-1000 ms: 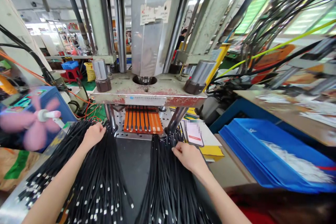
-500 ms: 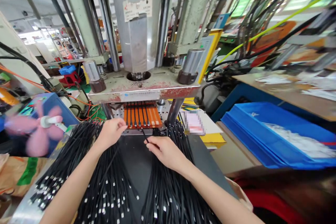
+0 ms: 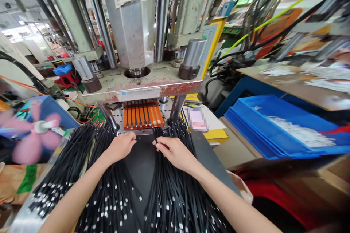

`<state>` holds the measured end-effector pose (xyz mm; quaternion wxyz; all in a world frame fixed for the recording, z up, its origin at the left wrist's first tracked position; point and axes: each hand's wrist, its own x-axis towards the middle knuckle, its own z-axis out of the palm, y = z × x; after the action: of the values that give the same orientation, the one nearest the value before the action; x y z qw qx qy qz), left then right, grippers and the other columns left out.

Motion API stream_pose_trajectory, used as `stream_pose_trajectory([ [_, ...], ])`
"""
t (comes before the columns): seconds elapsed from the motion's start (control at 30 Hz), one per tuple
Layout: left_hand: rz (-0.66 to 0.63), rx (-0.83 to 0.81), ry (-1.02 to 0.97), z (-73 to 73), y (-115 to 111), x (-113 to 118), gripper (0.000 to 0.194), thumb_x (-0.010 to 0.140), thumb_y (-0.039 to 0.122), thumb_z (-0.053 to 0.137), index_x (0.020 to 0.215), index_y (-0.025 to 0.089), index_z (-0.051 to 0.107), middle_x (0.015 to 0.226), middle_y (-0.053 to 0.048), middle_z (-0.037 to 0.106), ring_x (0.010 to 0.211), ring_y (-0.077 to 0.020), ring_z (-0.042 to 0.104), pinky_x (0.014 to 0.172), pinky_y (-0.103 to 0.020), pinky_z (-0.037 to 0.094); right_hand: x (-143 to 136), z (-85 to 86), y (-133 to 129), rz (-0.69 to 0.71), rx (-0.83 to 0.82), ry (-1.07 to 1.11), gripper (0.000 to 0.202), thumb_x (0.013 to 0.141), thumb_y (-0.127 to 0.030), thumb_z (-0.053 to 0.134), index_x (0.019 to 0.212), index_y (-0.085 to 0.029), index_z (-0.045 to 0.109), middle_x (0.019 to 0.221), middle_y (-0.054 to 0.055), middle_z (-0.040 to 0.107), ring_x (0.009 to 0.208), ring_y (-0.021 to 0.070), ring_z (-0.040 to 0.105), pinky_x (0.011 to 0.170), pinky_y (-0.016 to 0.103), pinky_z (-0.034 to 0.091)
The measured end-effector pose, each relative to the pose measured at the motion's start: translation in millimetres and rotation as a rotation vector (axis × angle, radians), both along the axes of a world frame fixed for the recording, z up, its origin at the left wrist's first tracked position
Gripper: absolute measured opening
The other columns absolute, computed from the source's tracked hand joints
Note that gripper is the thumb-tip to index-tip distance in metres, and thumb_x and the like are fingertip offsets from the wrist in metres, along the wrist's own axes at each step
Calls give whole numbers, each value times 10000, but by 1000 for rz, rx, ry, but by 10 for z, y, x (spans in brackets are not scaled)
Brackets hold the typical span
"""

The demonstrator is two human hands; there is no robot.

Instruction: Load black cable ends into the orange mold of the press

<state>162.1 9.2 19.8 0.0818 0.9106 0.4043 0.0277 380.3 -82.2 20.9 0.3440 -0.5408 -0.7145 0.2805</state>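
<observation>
In the middle of the frame, the right hand has its thumb and forefinger pinched together on a thin black cable, whose end points up toward the front edge of an orange slotted fixture. The left hand, left of centre, is just in front of that edge, fingers curled in and drawn together; nothing shows between its fingertips, though a thin strand would be hard to see.

The fixture rests on a perforated metal plate beneath a worn, pale green and red press platen. Several black cables with dark, blocky ends lie in it side by side, and pale slots show toward its right.

The held cable looks light and flexible, likely to bend if pushed from far back, so the firmer part close behind its end seems the best place for a pinch. Its smooth, matt jacket probably gives fair grip; the small connector deserves gentle pressure.

Across the bottom of the frame, a loose bundle of black cables fans over the dark, smooth desk below the right hand. More black cables spread at lower left, their free ends tipped with small, squarish, silvery-white pieces.
</observation>
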Motion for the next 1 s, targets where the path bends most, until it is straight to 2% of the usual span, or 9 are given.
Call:
stream_pose_trajectory([
  [0.13, -114, -38, -506, 416, -51, 191, 127, 923, 282, 438, 857, 192, 499, 727, 23, 556, 624, -102, 528, 625, -227, 426, -62, 127, -29, 7, 37, 87, 218, 923, -222, 422, 847, -199, 625, 758, -8, 657, 597, 109, 584, 593, 207, 412],
  [0.3, -265, -258, -765, 828, -200, 535, 123, 915, 265, 469, 958, 187, 555, 774, 12, 570, 650, -84, 576, 594, -191, 452, -50, 336, -66, -60, 134, 190, 241, 922, -285, 440, 772, -198, 607, 606, -35, 583, 523, 100, 536, 557, 199, 389],
  [0.5, -310, -498, -893, 951, -159, 862, 118, 847, 242, 555, 834, 153, 633, 725, 15, 536, 486, -52, 549, 458, -171, 472, 67, 482, -77, -134, 195, 211, 281, 924, -322, 431, 712, -189, 558, 641, -11, 583, 571, 113, 524, 560, 210, 388],
  [0.57, -310, -656, -926, 964, -94, 943, 100, 802, 238, 612, 812, 139, 613, 642, 26, 552, 451, -65, 547, 427, -175, 475, 47, 438, -110, -125, 248, 159, 228, 920, -312, 453, 763, -189, 564, 680, -8, 593, 613, 120, 539, 596, 215, 402],
  [0.63, -285, -692, -987, 989, -14, 1007, 143, 768, 257, 659, 773, 134, 586, 555, 41, 540, 418, -71, 536, 408, -170, 461, 0, 328, -141, -104, 257, 80, 148, 915, -269, 465, 854, -191, 575, 746, 1, 616, 667, 129, 565, 645, 223, 420],
  [0.73, -236, -447, -1180, 1072, 112, 1064, 207, 772, 312, 673, 743, 144, 555, 566, 50, 529, 420, -54, 526, 408, -150, 427, -42, 90, -92, -71, 227, -58, 134, 904, -192, 453, 936, -192, 583, 848, 29, 646, 762, 151, 601, 723, 247, 441],
  [0.83, -269, -116, -1284, 1193, 183, 1071, 196, 814, 334, 638, 777, 154, 569, 673, 37, 554, 456, -35, 507, 433, -150, 408, 34, -83, 175, -121, 242, -135, 134, 876, -181, 488, 908, -182, 618, 852, 49, 670, 777, 176, 620, 732, 265, 445],
  [0.93, -405, 154, -1208, 1233, 179, 1038, 149, 830, 300, 629, 781, 161, 604, 729, 12, 589, 562, -63, 535, 527, -183, 439, 187, -76, 602, -267, 248, -147, 134, 858, -225, 540, 812, -174, 654, 706, 31, 665, 653, 171, 606, 649, 249, 421],
  [1.0, -426, 228, -1145, 1133, 172, 1001, 119, 820, 281, 639, 850, 168, 612, 802, -11, 611, 652, -91, 564, 575, -204, 454, 278, -5, 878, -367, 248, -149, 152, 854, -240, 553, 780, -170, 666, 666, 26, 659, 619, 161, 594, 620, 237, 399],
])
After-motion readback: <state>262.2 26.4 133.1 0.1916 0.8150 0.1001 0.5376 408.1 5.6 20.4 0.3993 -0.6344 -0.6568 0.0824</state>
